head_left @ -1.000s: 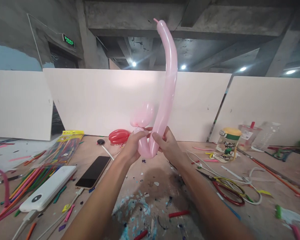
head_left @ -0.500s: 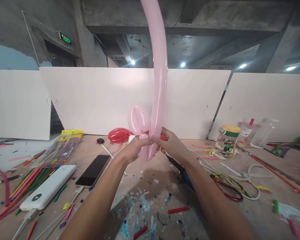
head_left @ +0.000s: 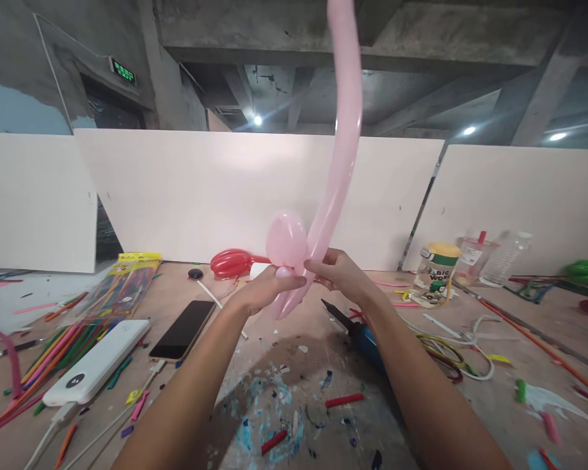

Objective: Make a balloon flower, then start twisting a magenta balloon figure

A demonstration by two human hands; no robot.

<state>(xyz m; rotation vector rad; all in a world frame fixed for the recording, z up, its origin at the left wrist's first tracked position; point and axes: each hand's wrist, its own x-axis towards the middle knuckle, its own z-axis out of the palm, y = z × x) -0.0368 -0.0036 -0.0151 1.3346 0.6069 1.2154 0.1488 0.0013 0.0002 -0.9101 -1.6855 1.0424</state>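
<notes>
One pink balloon (head_left: pixel 347 130) is sticking up over the table (head_left: pixel 255 346); left hand (head_left: pixel 261 288) is clasping its folded base (head_left: pixel 285 305), right hand (head_left: pixel 347 277) is pinching the long section (head_left: pixel 337 176). Probably folding for a twist; next move is likely calling for a firm pinch at that base.

Inflated pink balloon (head_left: pixel 343 156) — bent low, long end nearly upright.

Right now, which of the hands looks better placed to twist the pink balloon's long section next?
Probably the right hand: it holds the pink balloon's long section near its base, while the left hand grips the folded lower part, beneath the round bubble.
</notes>
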